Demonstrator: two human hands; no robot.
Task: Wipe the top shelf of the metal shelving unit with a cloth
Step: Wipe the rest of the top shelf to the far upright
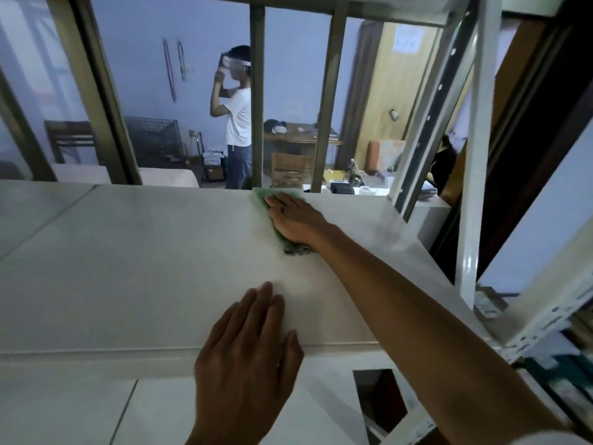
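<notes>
My right hand [293,216] lies flat, fingers straight, pressing the green cloth [278,226] at the far edge of the top shelf [128,268]; my left hand [250,342] rests released on the near edge; the cloth looks soft, light, likely to bunch, so I'd keep palm pressure spread.

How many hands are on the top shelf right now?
2. The right hand presses the green cloth flat near the shelf's far edge; the left hand rests flat near the front edge.
</notes>
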